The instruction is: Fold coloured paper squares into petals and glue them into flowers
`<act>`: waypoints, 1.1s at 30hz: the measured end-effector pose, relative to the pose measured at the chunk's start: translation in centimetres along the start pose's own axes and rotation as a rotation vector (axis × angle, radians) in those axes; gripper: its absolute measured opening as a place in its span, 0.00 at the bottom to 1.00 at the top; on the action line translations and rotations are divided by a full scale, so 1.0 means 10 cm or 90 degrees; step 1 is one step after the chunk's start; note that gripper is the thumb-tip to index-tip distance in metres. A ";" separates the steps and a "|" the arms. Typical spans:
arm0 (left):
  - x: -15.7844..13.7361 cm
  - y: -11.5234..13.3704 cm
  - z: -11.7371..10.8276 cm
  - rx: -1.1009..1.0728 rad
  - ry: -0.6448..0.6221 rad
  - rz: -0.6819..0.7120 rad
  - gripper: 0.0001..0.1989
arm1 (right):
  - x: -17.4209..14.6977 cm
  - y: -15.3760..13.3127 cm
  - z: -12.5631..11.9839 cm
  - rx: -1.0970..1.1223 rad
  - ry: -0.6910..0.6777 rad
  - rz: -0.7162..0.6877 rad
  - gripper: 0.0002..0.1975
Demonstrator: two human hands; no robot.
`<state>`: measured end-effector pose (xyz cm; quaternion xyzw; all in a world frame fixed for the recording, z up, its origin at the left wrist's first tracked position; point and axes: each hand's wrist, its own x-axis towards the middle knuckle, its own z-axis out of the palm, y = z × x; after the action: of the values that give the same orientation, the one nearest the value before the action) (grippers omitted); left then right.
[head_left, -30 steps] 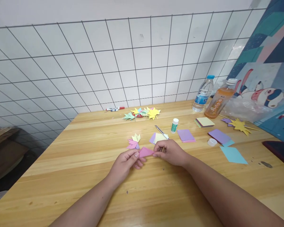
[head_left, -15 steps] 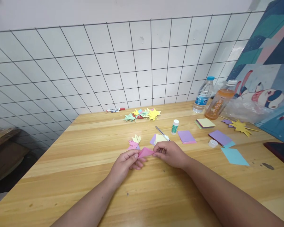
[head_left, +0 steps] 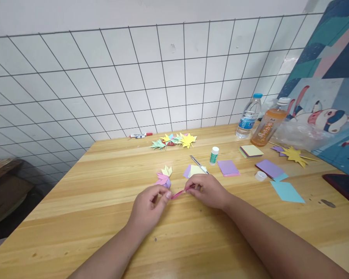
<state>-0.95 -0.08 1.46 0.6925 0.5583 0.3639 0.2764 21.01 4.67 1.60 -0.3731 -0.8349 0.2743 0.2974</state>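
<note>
A folded piece of pink paper is stretched between my two hands, seen nearly edge-on as a thin strip. My left hand pinches its left end between thumb and fingers. At the other end, my right hand grips it with thumb and forefinger. Just beyond my left hand lie folded paper pieces in pink, pale yellow and purple, fanned out on the table. Behind my right hand are purple and cream paper sheets with a utility knife resting across them.
A glue stick stands upright near a purple paper stack. Its white cap lies by more coloured sheets. Finished paper leaves and markers are by the tiled wall. Water and orange drink bottles stand at right.
The pink paper has turned from showing its flat triangular face to nearly edge-on. My left hand has rolled over, its fingers now curled in. My right hand stays in about the same place.
</note>
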 end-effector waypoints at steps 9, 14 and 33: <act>0.11 -0.07 -0.08 0.329 0.128 -0.054 0.20 | 0.01 0.04 -0.03 -0.018 0.056 0.013 0.03; 0.06 -0.02 -0.08 0.408 0.106 -0.025 0.19 | 0.01 0.05 -0.02 -0.013 0.065 0.021 0.04; 0.13 -0.10 -0.08 0.441 0.116 -0.086 0.24 | 0.01 0.07 -0.02 -0.027 0.062 0.018 0.05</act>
<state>-2.05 1.40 1.44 0.6714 0.7153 0.1940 -0.0021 21.40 5.15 1.30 -0.4037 -0.8201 0.2421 0.3255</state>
